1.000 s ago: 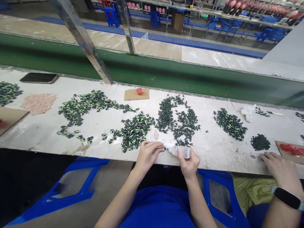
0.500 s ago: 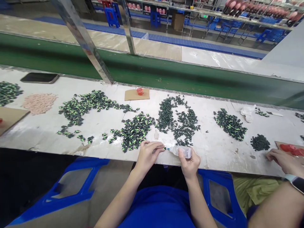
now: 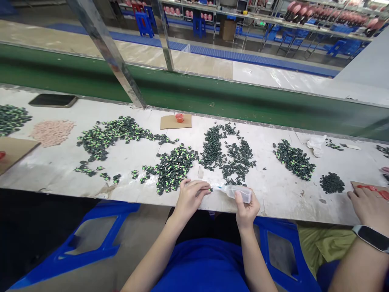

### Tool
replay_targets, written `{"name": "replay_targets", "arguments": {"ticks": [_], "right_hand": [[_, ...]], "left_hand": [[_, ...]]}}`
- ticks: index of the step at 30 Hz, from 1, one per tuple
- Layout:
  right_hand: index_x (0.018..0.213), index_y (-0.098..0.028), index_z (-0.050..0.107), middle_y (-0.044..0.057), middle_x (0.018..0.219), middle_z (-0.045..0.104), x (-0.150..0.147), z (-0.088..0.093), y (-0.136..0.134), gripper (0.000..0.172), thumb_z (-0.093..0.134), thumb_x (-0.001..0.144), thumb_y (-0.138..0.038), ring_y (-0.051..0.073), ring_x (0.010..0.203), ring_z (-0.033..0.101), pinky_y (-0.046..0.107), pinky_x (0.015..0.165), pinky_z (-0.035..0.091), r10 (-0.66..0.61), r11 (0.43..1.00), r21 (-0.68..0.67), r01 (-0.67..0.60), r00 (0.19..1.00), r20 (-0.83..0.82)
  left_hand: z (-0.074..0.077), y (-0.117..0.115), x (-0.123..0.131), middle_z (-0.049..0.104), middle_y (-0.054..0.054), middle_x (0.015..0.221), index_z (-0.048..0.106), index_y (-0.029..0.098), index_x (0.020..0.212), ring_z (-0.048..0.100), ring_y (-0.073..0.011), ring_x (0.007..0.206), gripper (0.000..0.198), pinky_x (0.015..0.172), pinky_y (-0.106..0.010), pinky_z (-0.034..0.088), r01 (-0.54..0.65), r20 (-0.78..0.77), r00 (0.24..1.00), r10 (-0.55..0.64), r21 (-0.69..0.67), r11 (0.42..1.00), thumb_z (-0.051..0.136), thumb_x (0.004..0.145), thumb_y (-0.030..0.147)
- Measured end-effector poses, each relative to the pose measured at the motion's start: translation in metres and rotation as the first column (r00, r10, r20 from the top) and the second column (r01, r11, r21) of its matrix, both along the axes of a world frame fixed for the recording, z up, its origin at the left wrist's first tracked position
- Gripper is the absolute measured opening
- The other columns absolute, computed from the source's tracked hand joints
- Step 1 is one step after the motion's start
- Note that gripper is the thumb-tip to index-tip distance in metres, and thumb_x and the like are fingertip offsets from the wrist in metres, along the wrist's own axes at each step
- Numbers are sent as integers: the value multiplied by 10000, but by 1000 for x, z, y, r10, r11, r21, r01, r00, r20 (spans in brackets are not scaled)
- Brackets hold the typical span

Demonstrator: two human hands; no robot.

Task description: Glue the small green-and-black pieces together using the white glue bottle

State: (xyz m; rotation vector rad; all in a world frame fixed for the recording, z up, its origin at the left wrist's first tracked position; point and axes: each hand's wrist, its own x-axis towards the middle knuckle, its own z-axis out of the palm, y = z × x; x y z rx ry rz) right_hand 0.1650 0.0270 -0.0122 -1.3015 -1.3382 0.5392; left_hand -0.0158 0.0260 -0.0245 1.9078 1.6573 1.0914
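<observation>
My left hand (image 3: 192,197) is closed in a pinch around a small dark piece (image 3: 210,189) that shows at its fingertips. Between the fingers and thumb of my right hand (image 3: 247,209) lies a clear squeeze bottle (image 3: 238,193), tipped on its side. Its thin blue nozzle (image 3: 219,187) points left at the small piece, a short gap away. Just beyond my left hand is a heap of black-and-green pieces (image 3: 172,170). Past the bottle spreads a pile of dark green oblong pieces (image 3: 238,160).
A red cup (image 3: 179,117) stands on cardboard (image 3: 166,123) at the back. A phone (image 3: 53,100) and pink pieces (image 3: 52,133) lie on the left. At right, another person's hand (image 3: 369,205) rests near black pieces (image 3: 332,182). A metal post (image 3: 121,73) rises at the table's back edge.
My right hand has drawn the bottle rightward, so its nozzle is now apart from the small piece. My left hand stays in place. The other person's hand has shifted.
</observation>
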Motion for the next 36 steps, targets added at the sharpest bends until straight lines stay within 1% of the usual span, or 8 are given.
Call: {"name": "replay_targets", "arguments": {"ticks": [6, 10, 14, 19, 22, 25, 30, 36], "right_hand": [[910, -207, 497, 79, 902, 704, -7, 3, 5, 295, 710, 718, -276, 214, 828, 697, 325, 716, 557, 95, 995, 17, -94, 991, -94], [1037, -221, 484, 89, 995, 710, -25, 6, 13, 418, 740, 712, -284, 233, 976, 679, 401, 879, 535, 211, 977, -38, -210, 977, 41], [1124, -209, 571, 110, 1072, 641, -33, 0, 21, 407, 703, 762, -338, 226, 951, 676, 397, 885, 543, 203, 979, -67, -194, 958, 202], [1106, -207, 652, 115, 1024, 659, -2, 3, 17, 428, 704, 755, -446, 299, 1087, 534, 486, 912, 472, 124, 992, -14, -129, 911, 393], [926, -235, 712, 85, 888, 700, 25, 9, 7, 249, 640, 819, -448, 290, 984, 498, 484, 872, 430, 75, 996, -68, -50, 896, 438], [801, -242, 727, 87, 800, 699, 39, 8, -2, 267, 626, 816, -488, 287, 897, 489, 458, 810, 411, 53, 989, -148, 13, 899, 434], [744, -248, 731, 85, 766, 697, 32, 3, -4, 317, 606, 811, -532, 289, 863, 491, 453, 787, 405, 69, 980, -198, 17, 906, 418], [812, -250, 732, 65, 847, 717, 13, 21, -10, 192, 626, 830, -408, 254, 926, 587, 389, 777, 486, 218, 950, -254, -179, 966, 137]], "left_hand": [[3, 4, -2, 733, -43, 984, 700, 259, 866, 591, -277, 1059, 109, 880, -450, 348, 37, -93, 995, -38, -11, 999, 702, 775, 199], [2, 0, -5, 702, -52, 1069, 697, 251, 797, 532, -303, 1127, 83, 886, -471, 363, 32, -146, 989, -27, 28, 999, 668, 795, 174], [-2, -6, -15, 713, -48, 1018, 689, 255, 819, 530, -308, 1107, 93, 881, -479, 382, -61, -147, 986, 73, 84, 995, 641, 815, 176], [4, -10, -31, 726, -46, 893, 697, 249, 829, 565, -282, 1020, 91, 879, -461, 432, -155, -56, 985, 165, 161, 975, 608, 840, 235], [13, -14, -30, 726, -35, 855, 697, 250, 849, 596, -256, 972, 110, 869, -436, 464, -157, 24, 988, 155, 159, 975, 588, 852, 249], [21, -21, -20, 718, -31, 833, 693, 240, 849, 628, -228, 905, 106, 820, -388, 502, -126, 102, 988, 113, 135, 983, 587, 852, 244], [28, -30, 4, 702, -37, 821, 682, 216, 841, 652, -189, 806, 84, 732, -317, 541, -45, 237, 971, 17, 113, 993, 598, 848, 213], [28, -30, 19, 717, -50, 818, 697, 218, 888, 659, -199, 802, 115, 714, -328, 553, 14, 272, 961, -42, 105, 994, 587, 862, 198]]}}
